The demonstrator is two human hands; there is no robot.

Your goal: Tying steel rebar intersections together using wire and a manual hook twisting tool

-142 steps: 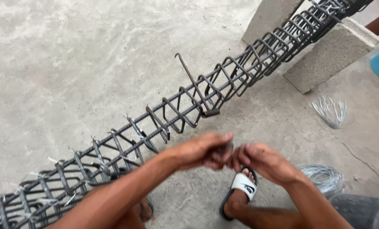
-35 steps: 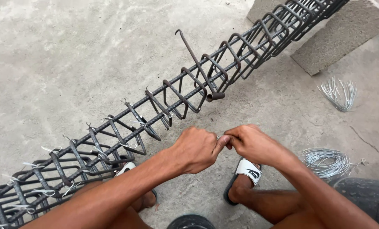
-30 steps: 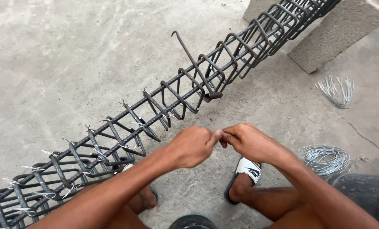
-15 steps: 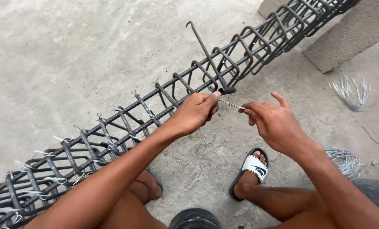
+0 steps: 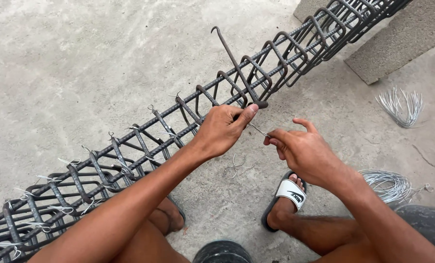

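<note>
A long rebar cage [image 5: 130, 146] of dark bars and bent stirrups runs diagonally across the concrete floor. My left hand [image 5: 222, 129] rests against the cage's near bar and pinches one end of a short thin tie wire [image 5: 257, 129]. My right hand [image 5: 300, 148] pinches the wire's other end just to the right, index finger raised. A rusty hooked twisting tool [image 5: 237, 65] leans in the cage right above my left hand. Stirrups to the left carry twisted wire ties.
Two concrete blocks [image 5: 397, 36] prop the cage at the upper right. A bundle of cut wires [image 5: 402, 107] lies at the right, a wire coil [image 5: 385, 185] lies by my right forearm. Bent wire scraps [image 5: 239, 163] lie below my hands. My foot wears a black-and-white sandal [image 5: 285, 199].
My hands, joined low over the floor a second ago, have risen to the cage with the wire stretched between them. My left hand now sits at the near bar.
</note>
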